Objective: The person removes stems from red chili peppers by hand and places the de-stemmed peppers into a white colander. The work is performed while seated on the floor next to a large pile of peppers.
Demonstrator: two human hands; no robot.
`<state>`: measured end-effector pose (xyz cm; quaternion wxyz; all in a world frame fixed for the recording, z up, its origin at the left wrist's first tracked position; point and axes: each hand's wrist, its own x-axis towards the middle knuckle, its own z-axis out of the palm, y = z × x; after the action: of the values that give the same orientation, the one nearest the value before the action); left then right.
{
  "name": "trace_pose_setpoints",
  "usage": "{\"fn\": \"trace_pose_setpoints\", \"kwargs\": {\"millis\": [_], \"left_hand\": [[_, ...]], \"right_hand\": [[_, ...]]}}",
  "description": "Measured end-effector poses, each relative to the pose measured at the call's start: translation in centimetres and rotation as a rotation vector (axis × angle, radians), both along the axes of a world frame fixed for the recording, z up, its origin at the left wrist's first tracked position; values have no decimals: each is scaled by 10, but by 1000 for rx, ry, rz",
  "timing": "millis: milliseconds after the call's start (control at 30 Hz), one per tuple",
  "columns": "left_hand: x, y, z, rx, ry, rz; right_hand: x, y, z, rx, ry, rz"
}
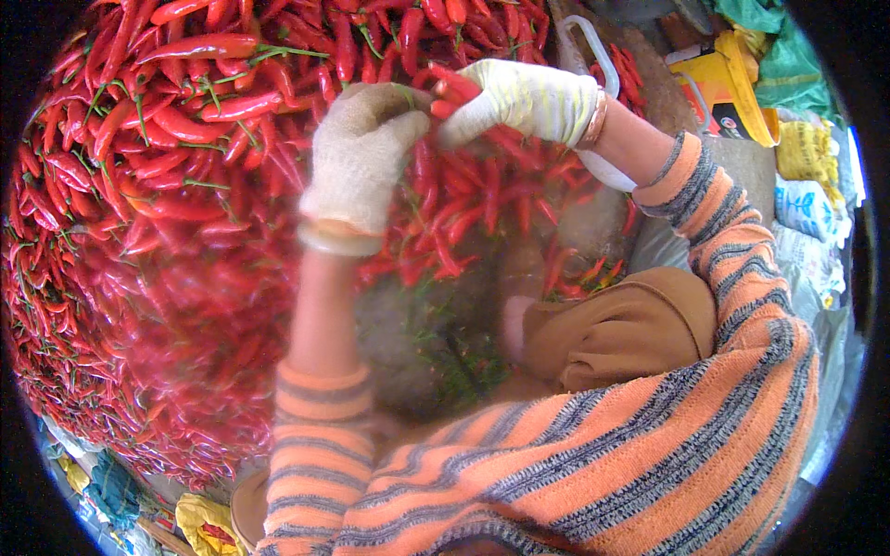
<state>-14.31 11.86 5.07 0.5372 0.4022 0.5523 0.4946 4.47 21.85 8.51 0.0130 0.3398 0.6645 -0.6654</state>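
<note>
Several red chilli peppers (pixel 455 90) are held in my right hand (pixel 528 104), which wears a light knit glove with yellowish stripes. Close beside it, my left hand (pixel 368 153) in an off-white knit glove has thumb and fingers brought together. A thin green stem (pixel 403 94) shows at its fingers; whether it is gripped is unclear. Under and around both hands spreads a large heap of red chillies (pixel 229 125), many with green stems. Beneath my right wrist, a white container rim (pixel 606 172) shows in part, with a pale curved handle (pixel 594 48) above it.
My brown-clad knee (pixel 626 326) is at right of centre. Green stem scraps (pixel 452 347) lie on the floor before me. A yellow bucket (pixel 747 83) is at upper right, near a green sack (pixel 799 69) and plastic bags (pixel 806 208). A yellow bag (pixel 205 521) lies at lower left.
</note>
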Motion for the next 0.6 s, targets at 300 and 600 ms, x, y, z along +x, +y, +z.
{"fn": "trace_pose_setpoints", "kwargs": {"millis": [300, 600], "left_hand": [[16, -3, -32, 17, -868, 133], [15, 8, -20, 374, 776, -798]], "right_hand": [[15, -16, -15, -65, 199, -147], [136, 70, 66, 345, -233, -349]]}}
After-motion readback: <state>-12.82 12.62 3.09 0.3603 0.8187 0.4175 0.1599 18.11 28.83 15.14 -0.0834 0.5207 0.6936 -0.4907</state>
